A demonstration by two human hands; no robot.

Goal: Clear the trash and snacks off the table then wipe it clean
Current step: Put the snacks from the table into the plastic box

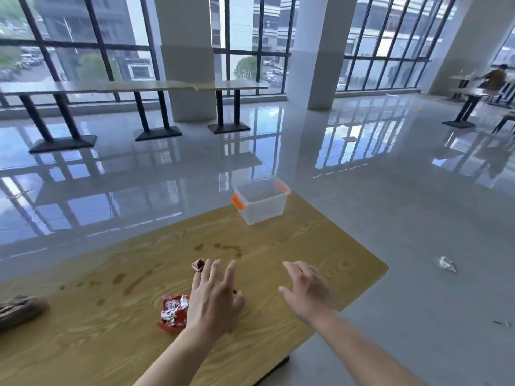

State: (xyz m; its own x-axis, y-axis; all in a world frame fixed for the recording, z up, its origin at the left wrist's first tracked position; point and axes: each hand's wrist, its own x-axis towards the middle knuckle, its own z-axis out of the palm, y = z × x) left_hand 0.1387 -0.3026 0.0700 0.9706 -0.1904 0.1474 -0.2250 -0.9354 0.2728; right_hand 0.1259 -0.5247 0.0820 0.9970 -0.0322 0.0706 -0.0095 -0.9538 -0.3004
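Note:
On the wooden table (92, 344) lies a crumpled red snack wrapper (174, 312), just left of my left hand (216, 298). That hand hovers flat with fingers spread, empty. A smaller red wrapper (198, 265) peeks out beside its fingertips, and a dark scrap shows at its right edge. My right hand (308, 291) is open above the table's right side, holding nothing. Brown spill stains (223, 247) mark the wood beyond the hands. A brown cloth (19, 309) rests at the left edge.
A clear plastic bin (262, 201) with orange latches stands at the table's far corner. Crumpled white trash (447, 264) lies on the glossy floor to the right. Other tables (133, 86) and white pillars stand farther back by the windows.

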